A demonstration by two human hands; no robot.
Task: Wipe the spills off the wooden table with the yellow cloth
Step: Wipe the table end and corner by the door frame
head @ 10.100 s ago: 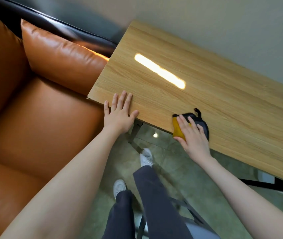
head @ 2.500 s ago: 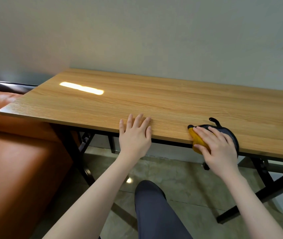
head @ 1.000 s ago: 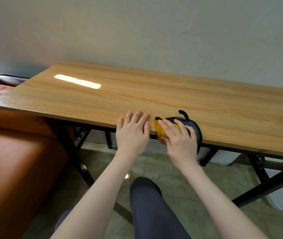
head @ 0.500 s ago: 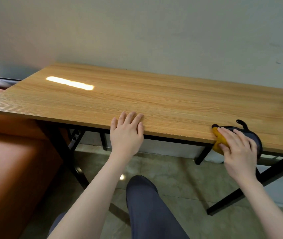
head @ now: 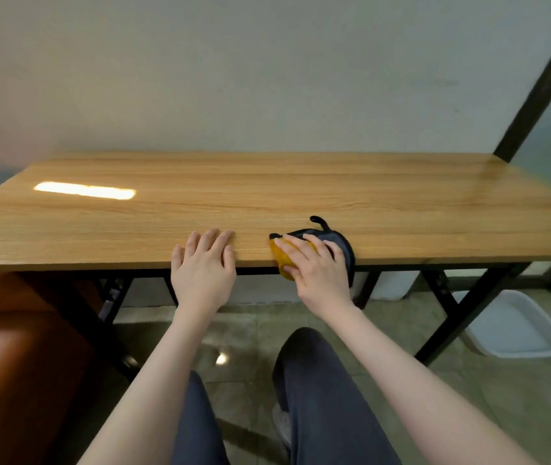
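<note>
At the table's [head: 401, 209] near edge, the yellow cloth [head: 282, 260] is being pressed by the right hand [head: 317, 266], fingers extended, while the left hand [head: 203, 266] is being rested flat, holding nothing. No spills are being seen on the wood; wiping is being judged nearly done.

Yellow cloth [head: 282, 260] with dark backing; tan wood-grain table [head: 300, 196].

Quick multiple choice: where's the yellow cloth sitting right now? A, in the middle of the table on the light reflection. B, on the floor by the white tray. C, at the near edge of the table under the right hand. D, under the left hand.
C: the yellow cloth lies at the wooden table's near edge, pressed under the right hand; the left hand rests flat beside it, apart from it.
</note>
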